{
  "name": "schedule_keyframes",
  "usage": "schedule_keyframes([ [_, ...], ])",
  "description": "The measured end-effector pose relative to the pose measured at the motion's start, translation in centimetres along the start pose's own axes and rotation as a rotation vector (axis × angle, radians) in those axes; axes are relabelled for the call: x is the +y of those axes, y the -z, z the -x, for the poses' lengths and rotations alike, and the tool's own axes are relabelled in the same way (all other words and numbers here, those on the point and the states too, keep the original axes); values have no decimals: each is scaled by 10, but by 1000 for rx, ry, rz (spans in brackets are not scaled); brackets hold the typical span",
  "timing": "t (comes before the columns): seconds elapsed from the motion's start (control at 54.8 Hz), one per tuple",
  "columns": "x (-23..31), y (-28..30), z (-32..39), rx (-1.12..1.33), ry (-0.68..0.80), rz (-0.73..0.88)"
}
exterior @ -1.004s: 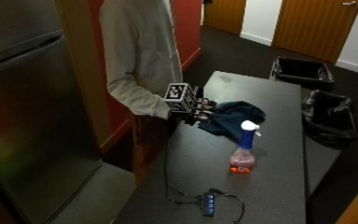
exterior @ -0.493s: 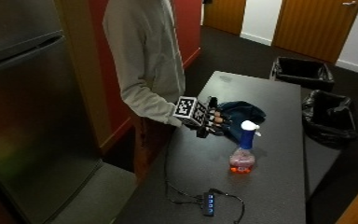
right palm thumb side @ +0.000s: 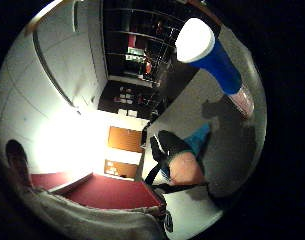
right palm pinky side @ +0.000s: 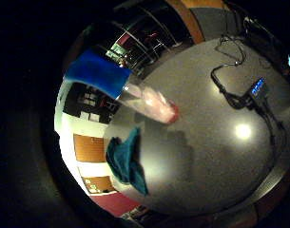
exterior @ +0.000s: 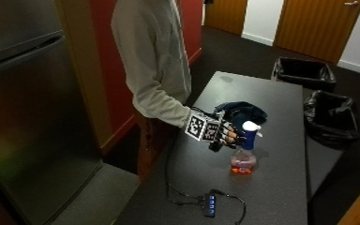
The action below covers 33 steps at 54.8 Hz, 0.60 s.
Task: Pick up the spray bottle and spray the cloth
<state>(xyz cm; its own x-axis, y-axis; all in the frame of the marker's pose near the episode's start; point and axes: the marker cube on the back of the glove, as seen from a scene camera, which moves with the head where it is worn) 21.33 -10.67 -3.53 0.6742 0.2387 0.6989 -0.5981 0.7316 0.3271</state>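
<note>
The spray bottle [exterior: 243, 152] is seen upright on the worktop [exterior: 273, 187], beside the cloth [exterior: 242, 112]. The right hand [exterior: 221, 133] is spread beside its neck, nothing gripped. Light, rigid, slippery plastic is judged; the neck is best gripped.

One spray bottle [exterior: 245, 152], one teal cloth [exterior: 239, 112] at its 12 o'clock, one table [exterior: 273, 187], two black bins [exterior: 302, 72] beyond, one USB hub [exterior: 210, 205].
</note>
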Motion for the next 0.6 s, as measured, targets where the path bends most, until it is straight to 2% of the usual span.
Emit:
schedule_keyframes([
  [0.602,-58,-62,-11,-206,-157,-36],
])
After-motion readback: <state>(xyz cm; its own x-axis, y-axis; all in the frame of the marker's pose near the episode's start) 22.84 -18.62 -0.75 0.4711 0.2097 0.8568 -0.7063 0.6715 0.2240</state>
